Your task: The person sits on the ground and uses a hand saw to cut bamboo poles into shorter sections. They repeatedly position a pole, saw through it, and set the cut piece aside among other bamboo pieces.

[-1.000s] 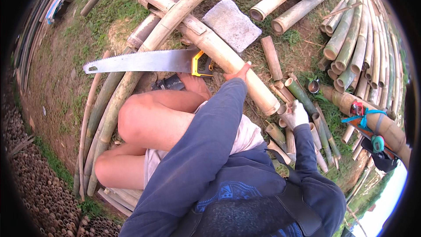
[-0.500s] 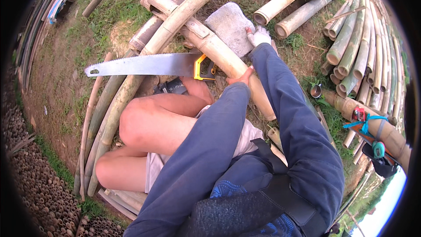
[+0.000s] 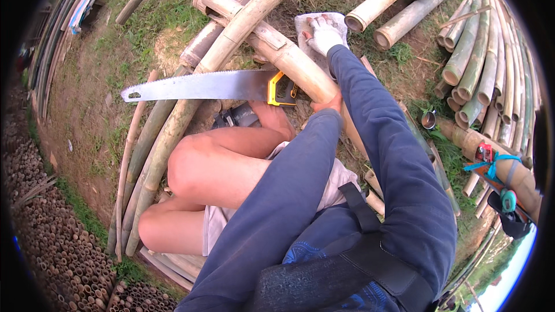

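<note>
My left hand (image 3: 328, 103) is wrapped round a thick tan bamboo pole (image 3: 306, 72) with a long opening cut near its far end. My right hand (image 3: 325, 36), in a pale glove with bare fingertips, lies on a grey stone (image 3: 302, 26) just right of that pole, its fingers spread. The hand and pole cover part of the stone. A hand saw (image 3: 202, 85) with a yellow and black handle lies left of my left hand, teeth facing away from me, its blade across a long curved bamboo pole (image 3: 228, 37). That curved pole crosses over the thick one.
More bamboo poles (image 3: 419, 3) lie at the far right, beside a large stack (image 3: 485, 58). A bamboo post (image 3: 511, 176) at right carries a blue tie and a turquoise round tool. Many short bamboo pieces (image 3: 63, 254) fill the lower left. My bent leg (image 3: 219, 170) is near the saw.
My right hand has moved from the stone's right edge onto its top. The stone has shifted to the right and shows a narrower outline. My left hand keeps hold of the bamboo pole.
</note>
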Demonstrator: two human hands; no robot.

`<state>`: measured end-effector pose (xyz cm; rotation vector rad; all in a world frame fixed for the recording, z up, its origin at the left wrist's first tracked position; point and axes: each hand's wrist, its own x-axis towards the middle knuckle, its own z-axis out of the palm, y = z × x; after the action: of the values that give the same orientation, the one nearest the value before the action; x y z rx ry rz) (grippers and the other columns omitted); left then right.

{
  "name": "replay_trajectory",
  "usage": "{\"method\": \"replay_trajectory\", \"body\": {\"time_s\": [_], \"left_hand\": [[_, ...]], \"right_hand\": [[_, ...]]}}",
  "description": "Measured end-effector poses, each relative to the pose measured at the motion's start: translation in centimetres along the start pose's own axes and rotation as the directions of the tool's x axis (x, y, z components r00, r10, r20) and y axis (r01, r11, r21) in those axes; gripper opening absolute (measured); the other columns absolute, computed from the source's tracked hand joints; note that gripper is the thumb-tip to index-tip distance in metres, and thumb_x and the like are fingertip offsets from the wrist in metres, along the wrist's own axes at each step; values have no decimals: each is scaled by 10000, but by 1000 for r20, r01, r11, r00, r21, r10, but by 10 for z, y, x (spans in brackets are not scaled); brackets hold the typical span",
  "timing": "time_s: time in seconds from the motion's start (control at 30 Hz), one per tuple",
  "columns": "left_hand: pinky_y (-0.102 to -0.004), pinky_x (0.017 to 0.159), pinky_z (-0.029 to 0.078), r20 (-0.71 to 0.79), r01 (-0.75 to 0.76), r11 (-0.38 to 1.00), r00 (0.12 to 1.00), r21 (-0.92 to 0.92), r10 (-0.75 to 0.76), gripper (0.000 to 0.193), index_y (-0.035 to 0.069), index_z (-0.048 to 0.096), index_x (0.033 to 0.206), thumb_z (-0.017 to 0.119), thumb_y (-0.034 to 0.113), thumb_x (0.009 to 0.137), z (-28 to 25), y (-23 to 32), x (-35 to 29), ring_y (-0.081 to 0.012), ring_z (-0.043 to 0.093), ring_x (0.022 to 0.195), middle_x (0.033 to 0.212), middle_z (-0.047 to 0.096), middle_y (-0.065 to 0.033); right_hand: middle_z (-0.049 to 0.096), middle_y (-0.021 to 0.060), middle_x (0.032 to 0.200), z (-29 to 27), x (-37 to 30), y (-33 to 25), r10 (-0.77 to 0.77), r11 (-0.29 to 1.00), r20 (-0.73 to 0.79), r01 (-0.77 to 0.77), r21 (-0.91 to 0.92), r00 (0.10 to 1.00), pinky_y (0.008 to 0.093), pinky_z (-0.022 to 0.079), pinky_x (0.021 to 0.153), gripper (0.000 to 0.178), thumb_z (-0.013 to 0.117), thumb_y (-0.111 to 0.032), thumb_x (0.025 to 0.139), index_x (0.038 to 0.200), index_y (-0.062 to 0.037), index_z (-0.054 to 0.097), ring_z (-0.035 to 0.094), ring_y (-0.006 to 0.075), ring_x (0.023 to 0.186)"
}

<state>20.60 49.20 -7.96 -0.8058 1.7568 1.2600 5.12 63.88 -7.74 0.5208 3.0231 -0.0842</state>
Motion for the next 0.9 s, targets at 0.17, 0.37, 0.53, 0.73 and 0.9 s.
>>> {"method": "replay_trajectory", "body": {"time_s": [0.17, 0.37, 0.53, 0.73, 0.9], "left_hand": [[-448, 1174, 412, 27, -23, 995, 999, -101, 26, 1429, -80, 277, 1560, 981, 576, 504, 2, -5, 3, -391, 562, 1350, 1471, 539, -289], [-497, 1202, 373, 6, 52, 985, 999, 166, -54, 1415, -4, 302, 1585, 933, 674, 516, -16, 16, -29, -424, 505, 1395, 1530, 472, -279], [-527, 1204, 362, 2, 63, 931, 998, 358, -69, 1402, 6, 319, 1587, 875, 749, 536, -29, 33, -36, -421, 482, 1416, 1552, 439, -268], [-514, 1218, 342, 29, 57, 908, 997, 415, -76, 1418, -15, 310, 1588, 865, 759, 537, -30, 33, -35, -416, 456, 1441, 1572, 419, -270], [-469, 1238, 315, -16, 65, 905, 998, 421, -64, 1448, -68, 292, 1582, 865, 753, 536, -23, 26, -27, -407, 437, 1461, 1564, 444, -288]], "right_hand": [[460, 139, 1608, -7, 52, -8, 175, 982, 136, -162, -102, 975, 550, 213, 1262, 711, 406, -650, 1033, 1572, -194, 479, 382, 344, 1512], [433, 133, 1628, -27, 27, 0, 211, 962, 262, -152, -227, 942, 547, 233, 1254, 739, 342, -703, 1035, 1576, -220, 482, 387, 330, 1512], [456, 144, 1601, -28, -4, -5, 93, 978, 280, -34, -207, 956, 564, 286, 1232, 715, 335, -705, 1039, 1550, -237, 513, 381, 342, 1514], [504, 191, 1527, -5, -19, 8, -168, 985, 300, 172, 16, 939, 547, 371, 1188, 631, 419, -638, 1042, 1532, -258, 531, 457, 413, 1433], [572, 252, 1344, 18, -92, 91, 167, 965, -37, -155, 213, 985, 541, 467, 1084, 595, 653, -424, 962, 1517, -248, 533, 551, 506, 1250]]}}
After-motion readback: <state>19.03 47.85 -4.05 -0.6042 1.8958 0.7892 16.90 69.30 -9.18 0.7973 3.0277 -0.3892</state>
